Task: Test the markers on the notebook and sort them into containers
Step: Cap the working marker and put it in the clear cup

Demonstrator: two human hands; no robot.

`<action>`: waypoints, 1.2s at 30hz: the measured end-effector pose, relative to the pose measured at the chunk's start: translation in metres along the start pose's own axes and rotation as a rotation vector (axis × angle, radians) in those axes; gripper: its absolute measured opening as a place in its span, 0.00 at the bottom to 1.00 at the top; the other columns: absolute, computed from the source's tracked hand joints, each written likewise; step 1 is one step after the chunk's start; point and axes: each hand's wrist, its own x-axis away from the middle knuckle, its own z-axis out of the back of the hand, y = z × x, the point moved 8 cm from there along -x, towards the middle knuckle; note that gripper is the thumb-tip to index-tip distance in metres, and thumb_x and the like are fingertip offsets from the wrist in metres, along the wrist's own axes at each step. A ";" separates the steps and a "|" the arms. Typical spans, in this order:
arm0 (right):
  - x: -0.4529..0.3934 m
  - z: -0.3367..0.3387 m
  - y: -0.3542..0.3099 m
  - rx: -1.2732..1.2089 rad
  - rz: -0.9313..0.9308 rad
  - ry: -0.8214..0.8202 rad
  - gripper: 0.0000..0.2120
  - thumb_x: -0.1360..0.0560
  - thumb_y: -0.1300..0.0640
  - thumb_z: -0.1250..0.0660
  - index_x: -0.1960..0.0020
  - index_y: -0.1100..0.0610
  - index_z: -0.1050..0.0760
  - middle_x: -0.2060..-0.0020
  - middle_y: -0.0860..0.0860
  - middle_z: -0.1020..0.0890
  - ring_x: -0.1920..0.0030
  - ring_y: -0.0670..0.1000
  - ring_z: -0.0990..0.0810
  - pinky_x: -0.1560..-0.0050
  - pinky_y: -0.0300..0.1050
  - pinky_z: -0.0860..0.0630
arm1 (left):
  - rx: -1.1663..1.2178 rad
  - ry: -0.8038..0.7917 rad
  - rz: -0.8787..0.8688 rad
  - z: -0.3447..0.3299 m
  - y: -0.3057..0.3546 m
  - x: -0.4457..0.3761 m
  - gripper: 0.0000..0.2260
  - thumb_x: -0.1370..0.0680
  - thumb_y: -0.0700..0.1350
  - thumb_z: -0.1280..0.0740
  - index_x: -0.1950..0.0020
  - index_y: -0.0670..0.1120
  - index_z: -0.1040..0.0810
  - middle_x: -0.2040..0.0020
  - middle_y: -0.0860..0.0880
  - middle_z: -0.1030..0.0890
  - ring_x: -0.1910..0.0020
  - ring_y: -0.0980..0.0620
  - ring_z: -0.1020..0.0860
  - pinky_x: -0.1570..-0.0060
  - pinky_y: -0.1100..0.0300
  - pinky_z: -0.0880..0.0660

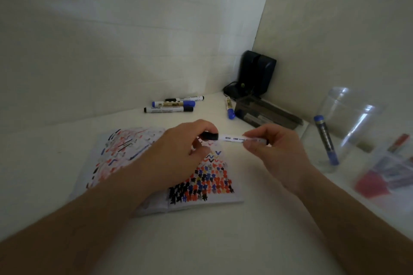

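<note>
Both hands meet over the open paper notebook [214,185], whose pages are covered in red, black and blue test scribbles, lying flat on the white table [223,241]. The left hand [178,152] has its fingers curled round the black cap [210,136] of a white-barrelled marker [232,139], pinching it at the cap end. The right hand [274,147] pinches the other end of the same barrel between thumb and fingers, so the marker lies level between the two hands, just above the notebook's far right corner. Whether the cap is seated or partly pulled off, I cannot tell.

Beyond the notebook, near the wall, three markers lie side by side: a black-capped one [185,98] farthest back, a blue-capped one [174,104] in the middle, and another black-capped one [168,109] nearest the notebook. To the right of those, a single blue-capped marker [229,108] lies beside a dark transparent rectangular box [266,115]. Behind that box, in the corner, stands a black device [257,73] with a cable.

To the right of the notebook stands a clear plastic cup [317,147] with a blue marker [326,140] leaning inside it. Behind that a second clear cup [339,105] shows. Farther right lies a blurred clear bag [391,169] with red contents.
</note>
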 end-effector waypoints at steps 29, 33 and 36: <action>-0.152 -0.186 -0.050 0.703 0.349 -0.254 0.12 0.19 0.45 0.37 0.39 0.47 0.20 0.43 0.53 0.24 0.42 0.57 0.26 0.39 0.53 0.26 | -0.281 0.068 -0.038 -0.002 -0.036 -0.006 0.11 0.18 0.53 0.37 0.41 0.58 0.17 0.43 0.57 0.18 0.45 0.54 0.24 0.39 0.52 0.26; -0.165 -0.195 -0.044 0.838 0.307 -0.293 0.14 0.21 0.41 0.34 0.39 0.45 0.22 0.44 0.49 0.24 0.42 0.55 0.29 0.40 0.56 0.26 | -0.285 0.082 -0.036 -0.002 -0.036 -0.004 0.11 0.19 0.54 0.37 0.41 0.59 0.18 0.42 0.58 0.19 0.43 0.53 0.25 0.37 0.51 0.27; -0.161 -0.189 -0.048 0.922 0.315 -0.360 0.11 0.20 0.45 0.32 0.42 0.49 0.19 0.44 0.51 0.23 0.46 0.54 0.24 0.46 0.50 0.25 | -0.253 0.077 -0.022 0.000 -0.038 -0.005 0.10 0.20 0.54 0.36 0.42 0.59 0.17 0.44 0.58 0.18 0.45 0.55 0.24 0.38 0.52 0.27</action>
